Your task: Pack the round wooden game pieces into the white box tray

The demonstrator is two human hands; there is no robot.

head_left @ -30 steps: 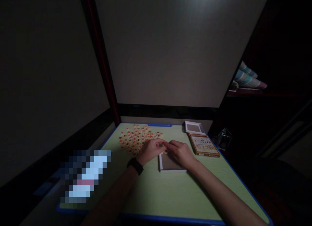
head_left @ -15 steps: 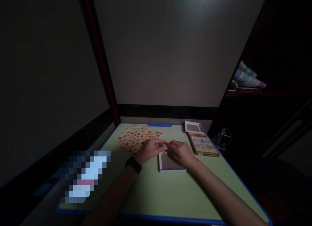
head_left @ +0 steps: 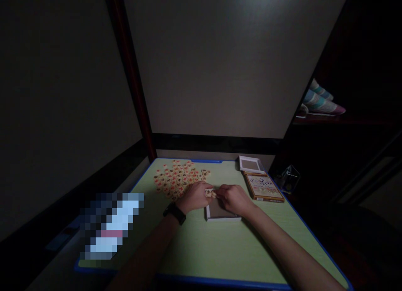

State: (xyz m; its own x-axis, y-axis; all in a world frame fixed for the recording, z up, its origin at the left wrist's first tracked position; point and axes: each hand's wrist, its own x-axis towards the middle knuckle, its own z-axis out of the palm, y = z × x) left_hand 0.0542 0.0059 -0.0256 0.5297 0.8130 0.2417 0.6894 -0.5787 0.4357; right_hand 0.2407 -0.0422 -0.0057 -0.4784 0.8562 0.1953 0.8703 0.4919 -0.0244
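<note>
My left hand point(head_left: 195, 196) and my right hand point(head_left: 234, 198) meet above a shallow grey box tray point(head_left: 221, 212) on a green table mat point(head_left: 201, 249). Both hands pinch small pale game tiles point(head_left: 210, 193) between their fingertips, right over the tray's far edge. A black watch point(head_left: 174, 212) sits on my left wrist. Several round pale tiles with red and black marks point(head_left: 177, 178) lie spread on the mat just left of and behind my left hand.
A printed orange-edged box lid point(head_left: 263, 187) and a small white-framed tray point(head_left: 250, 163) lie at the mat's far right. A clear glass object point(head_left: 289, 178) stands off the mat to the right. A blurred patch point(head_left: 109, 226) covers the near left.
Both hands have drawn slightly towards me and lifted, and the pale tiles pinched between them now show more clearly. The tiles on the mat have not moved.
</note>
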